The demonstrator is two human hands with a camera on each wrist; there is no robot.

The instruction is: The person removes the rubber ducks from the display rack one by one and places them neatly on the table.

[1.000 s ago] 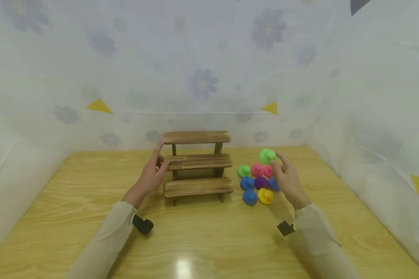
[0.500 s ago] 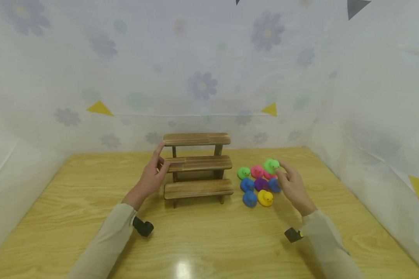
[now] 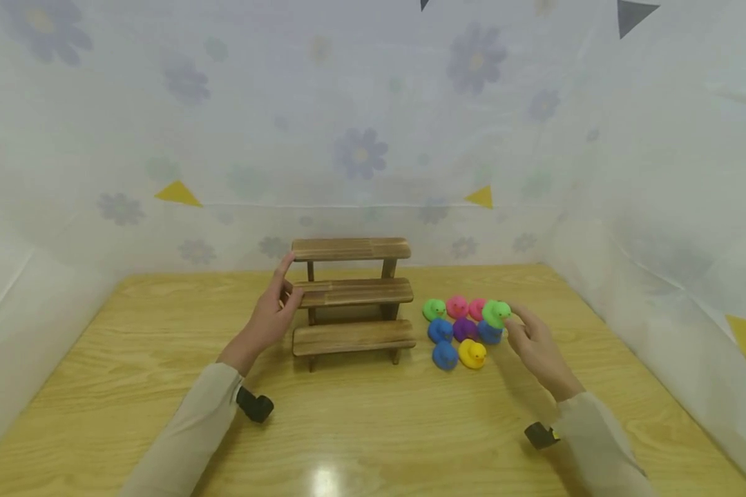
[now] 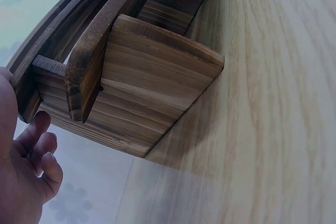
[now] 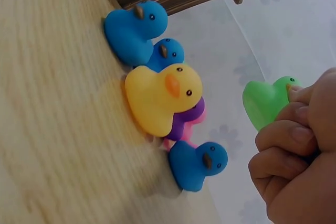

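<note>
A three-tier wooden step stand stands on the table. My left hand is at its left end, the index fingertip at the top tier and the thumb at the middle one. In the left wrist view its other fingers hang loosely bent beside the wood. My right hand pinches a light green toy duck between thumb and fingers, held above the table. Beneath it is a blue duck, partly covered in the head view. In the right wrist view, the green duck is clear of the others.
Grouped to the right of the stand are another green duck, a pink duck, a purple duck, a yellow duck and several others. Flower-patterned white sheeting encloses the wooden table at back and sides.
My right hand has moved right and toward me with the green duck, lower in the head view and from over the pink duck to over the blue one. The left hand stays put.
</note>
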